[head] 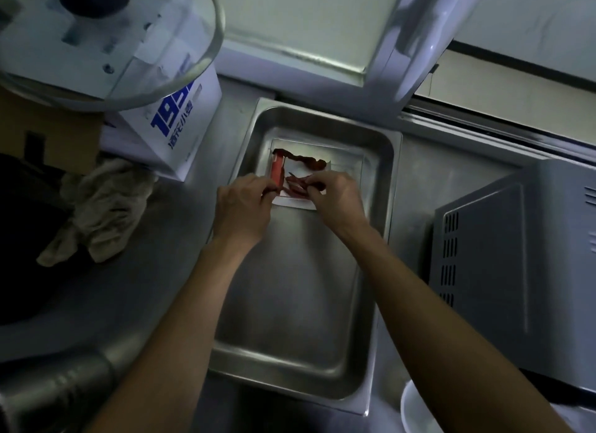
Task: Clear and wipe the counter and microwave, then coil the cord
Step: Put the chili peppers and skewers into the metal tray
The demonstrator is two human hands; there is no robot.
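A big shiny metal tray (pixel 325 303) sits on the steel counter (pixel 161 271) in the middle of the frame. At the far end of the tray lies a small white plate (pixel 342 161) with dark red scraps (pixel 306 160) and a red wrapper (pixel 278 171) on it. Both hands reach into the tray from the bottom of the frame. The left hand (pixel 243 206) pinches the red wrapper with curled fingers. The right hand (pixel 333 192) has its fingers curled around a bit of the red scraps at the near edge of the plate. On the right side of the frame stands the gray microwave (pixel 516 271). At the left lies a crumpled rag (pixel 103 206) on the counter, next to a dark sink. A white box with blue letters (pixel 171 122) stands in the upper left, with a clear round lid (pixel 106 42) on top of it.
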